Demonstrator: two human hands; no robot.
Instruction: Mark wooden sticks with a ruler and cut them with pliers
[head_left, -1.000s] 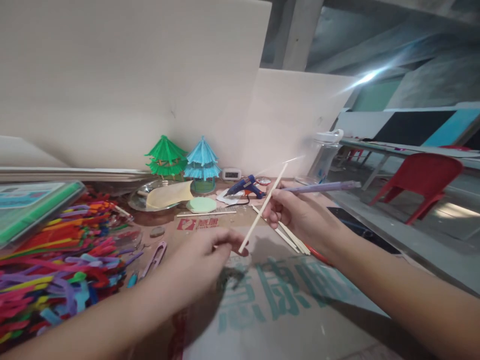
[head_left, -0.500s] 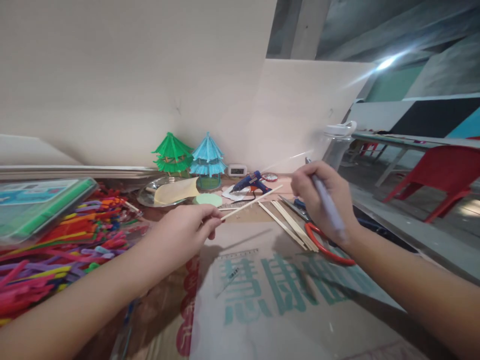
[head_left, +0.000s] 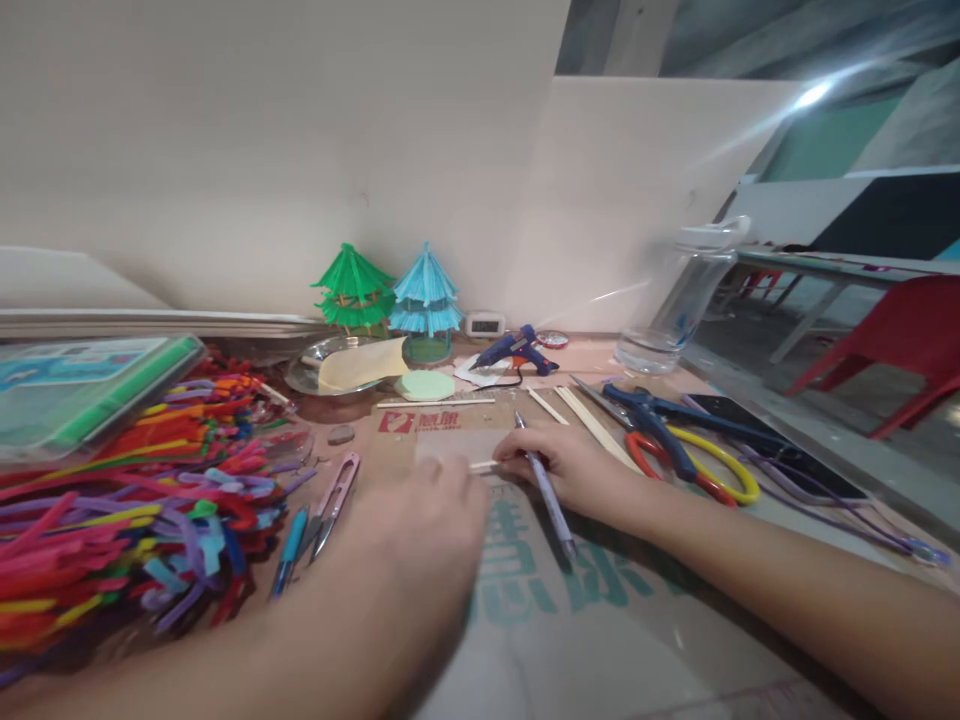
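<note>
work on the pale stick (head_left: 484, 467) looks early: it lies low over the printed sheet (head_left: 637, 650) between both hands, joined to nothing that shows, with several loose sticks (head_left: 592, 420) beyond. the right hand (head_left: 566, 470) has its grip closed around a lilac pen (head_left: 551, 505), fingertips at the stick's end. the left hand (head_left: 439, 530) is blurred and covers the other end; i cannot tell its grip. behind, a green tower (head_left: 351, 285) and a blue tower (head_left: 426, 290) look complete. a glue gun (head_left: 517, 347) rests on the desk (head_left: 589, 352); coloured-handled tools (head_left: 664, 435) crowd the right forearm.
</note>
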